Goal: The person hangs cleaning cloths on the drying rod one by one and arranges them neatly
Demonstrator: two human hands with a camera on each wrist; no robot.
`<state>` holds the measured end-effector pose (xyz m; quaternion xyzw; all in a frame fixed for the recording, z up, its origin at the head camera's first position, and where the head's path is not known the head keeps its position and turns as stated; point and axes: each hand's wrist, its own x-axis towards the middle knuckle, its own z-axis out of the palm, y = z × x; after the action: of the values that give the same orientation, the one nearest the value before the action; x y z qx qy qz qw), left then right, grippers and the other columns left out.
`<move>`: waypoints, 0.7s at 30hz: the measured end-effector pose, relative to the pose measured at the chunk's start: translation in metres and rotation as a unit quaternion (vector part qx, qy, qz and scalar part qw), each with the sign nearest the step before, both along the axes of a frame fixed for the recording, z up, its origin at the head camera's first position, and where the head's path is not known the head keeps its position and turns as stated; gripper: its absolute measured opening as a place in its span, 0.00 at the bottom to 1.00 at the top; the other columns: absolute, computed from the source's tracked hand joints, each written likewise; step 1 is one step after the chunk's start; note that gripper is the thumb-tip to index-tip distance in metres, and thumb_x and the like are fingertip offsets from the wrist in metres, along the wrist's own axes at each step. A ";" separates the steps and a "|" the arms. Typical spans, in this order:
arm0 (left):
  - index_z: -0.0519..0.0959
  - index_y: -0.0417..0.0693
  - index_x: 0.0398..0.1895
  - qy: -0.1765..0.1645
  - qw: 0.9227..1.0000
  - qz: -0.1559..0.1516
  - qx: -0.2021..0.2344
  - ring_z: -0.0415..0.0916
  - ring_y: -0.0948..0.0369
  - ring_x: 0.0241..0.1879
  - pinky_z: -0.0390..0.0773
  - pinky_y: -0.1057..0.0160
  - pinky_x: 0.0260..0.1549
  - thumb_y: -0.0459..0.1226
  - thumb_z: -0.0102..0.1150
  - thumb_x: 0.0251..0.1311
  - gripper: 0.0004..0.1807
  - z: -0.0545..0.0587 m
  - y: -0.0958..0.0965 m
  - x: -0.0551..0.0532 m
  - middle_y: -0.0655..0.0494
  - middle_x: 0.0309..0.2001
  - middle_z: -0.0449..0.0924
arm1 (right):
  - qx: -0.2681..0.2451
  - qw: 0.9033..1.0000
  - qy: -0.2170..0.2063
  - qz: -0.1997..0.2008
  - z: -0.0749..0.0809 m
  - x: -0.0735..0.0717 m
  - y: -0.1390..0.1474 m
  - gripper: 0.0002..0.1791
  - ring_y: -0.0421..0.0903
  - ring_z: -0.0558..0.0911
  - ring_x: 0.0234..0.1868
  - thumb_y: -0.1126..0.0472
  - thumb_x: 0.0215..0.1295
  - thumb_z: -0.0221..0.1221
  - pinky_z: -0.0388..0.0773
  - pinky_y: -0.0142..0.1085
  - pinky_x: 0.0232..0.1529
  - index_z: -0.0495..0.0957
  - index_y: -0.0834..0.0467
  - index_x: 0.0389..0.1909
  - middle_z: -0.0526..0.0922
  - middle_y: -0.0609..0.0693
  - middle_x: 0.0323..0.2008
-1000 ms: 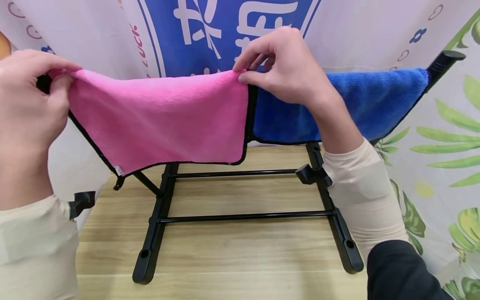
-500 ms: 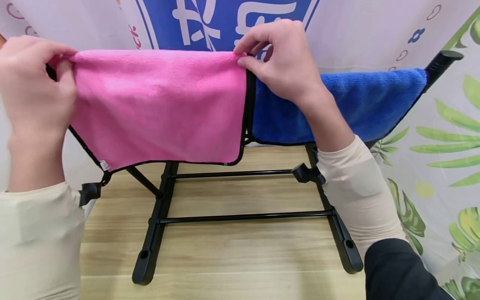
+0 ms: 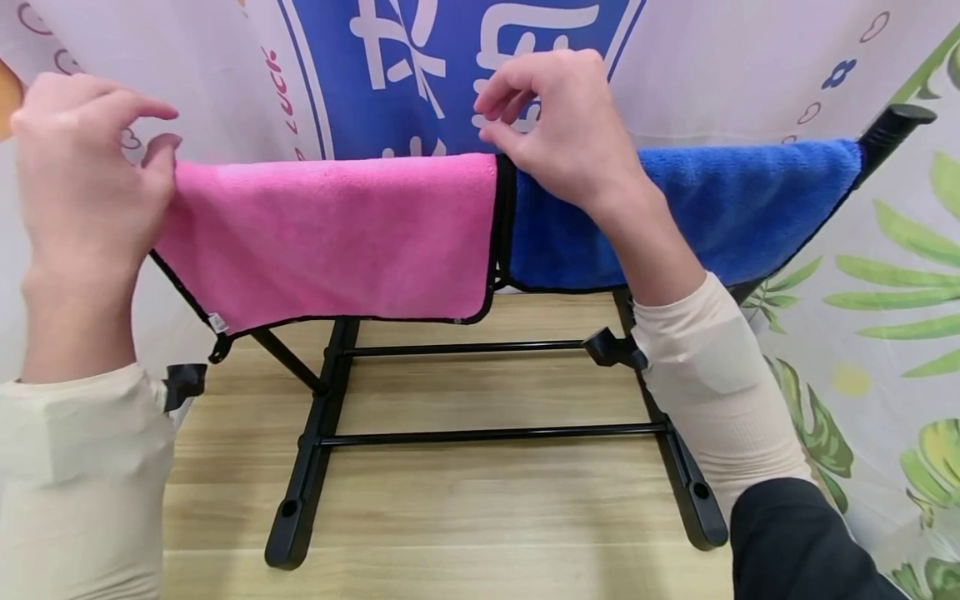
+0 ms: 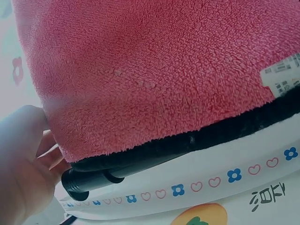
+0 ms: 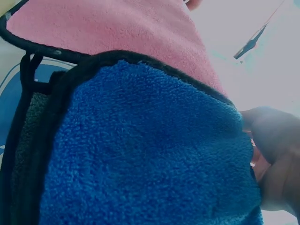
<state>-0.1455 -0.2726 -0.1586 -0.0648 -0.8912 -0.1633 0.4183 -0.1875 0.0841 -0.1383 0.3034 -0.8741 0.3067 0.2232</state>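
A pink towel (image 3: 330,242) with black edging hangs folded over the top of a black rack (image 3: 491,433). Beside it on the right hangs a blue towel (image 3: 720,212), edged in black too. My left hand (image 3: 93,183) is at the pink towel's left end, thumb and forefinger apart and holding nothing. In the left wrist view, that hand (image 4: 23,164) is close to the towel's side, near the rack's black bar end (image 4: 77,185). My right hand (image 3: 570,133) hovers over where the towels meet, its fingers loosely bent with a gap to the thumb. The top rail is covered by the towels.
The rack stands on a wood-grain tabletop (image 3: 480,517). Behind hangs a white curtain (image 3: 202,83) with a blue printed panel (image 3: 465,83); leaf-patterned cloth (image 3: 892,317) is on the right. Black mounts sit on both wrists.
The pink towel's top edge was pulled up, then came down onto the rack. Both hands have let go of it, and the left thumb and forefinger have parted.
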 end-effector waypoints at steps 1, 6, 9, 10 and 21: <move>0.85 0.29 0.48 0.001 1.000 -0.002 0.003 0.71 0.35 0.55 0.64 0.51 0.65 0.30 0.54 0.69 0.14 0.000 0.000 0.001 0.28 0.46 0.82 | -0.002 1.000 0.000 0.000 0.000 0.001 0.001 0.10 0.48 0.85 0.48 0.61 0.70 0.66 0.80 0.34 0.56 0.88 0.61 0.46 0.89 0.56 0.47; 0.85 0.29 0.48 -0.011 1.000 0.005 -0.003 0.75 0.56 0.44 0.65 0.56 0.61 0.31 0.56 0.71 0.13 -0.001 -0.001 0.005 0.29 0.44 0.83 | -0.004 0.999 0.033 0.012 -0.003 0.006 0.004 0.10 0.46 0.85 0.45 0.60 0.70 0.66 0.78 0.32 0.46 0.88 0.61 0.46 0.89 0.55 0.44; 0.86 0.30 0.48 -0.006 1.000 0.006 -0.007 0.63 0.83 0.37 0.64 0.69 0.56 0.33 0.56 0.72 0.14 -0.004 -0.002 0.009 0.29 0.43 0.85 | -0.022 0.998 0.060 0.027 -0.007 0.011 0.006 0.09 0.45 0.84 0.43 0.61 0.70 0.66 0.76 0.32 0.42 0.89 0.61 0.46 0.89 0.54 0.42; 0.86 0.30 0.48 0.000 1.000 0.005 -0.008 0.58 0.89 0.37 0.63 0.74 0.54 0.34 0.56 0.72 0.15 -0.005 -0.002 0.010 0.30 0.43 0.85 | -0.029 0.997 0.067 0.032 -0.009 0.013 0.006 0.09 0.44 0.83 0.42 0.61 0.70 0.66 0.75 0.32 0.41 0.89 0.61 0.46 0.89 0.54 0.41; 0.86 0.29 0.44 0.076 0.997 -0.012 0.005 0.76 0.37 0.41 0.67 0.71 0.50 0.41 0.56 0.72 0.20 -0.022 -0.004 0.020 0.29 0.41 0.84 | -0.091 0.987 0.103 0.088 -0.028 0.030 0.008 0.07 0.43 0.85 0.35 0.67 0.67 0.65 0.76 0.24 0.33 0.88 0.65 0.42 0.90 0.54 0.36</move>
<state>-0.1255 -0.2764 -0.1810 -0.0855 -0.8550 -0.1677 0.4832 -0.1572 0.0918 -0.1659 0.3872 -0.7851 0.3704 0.3107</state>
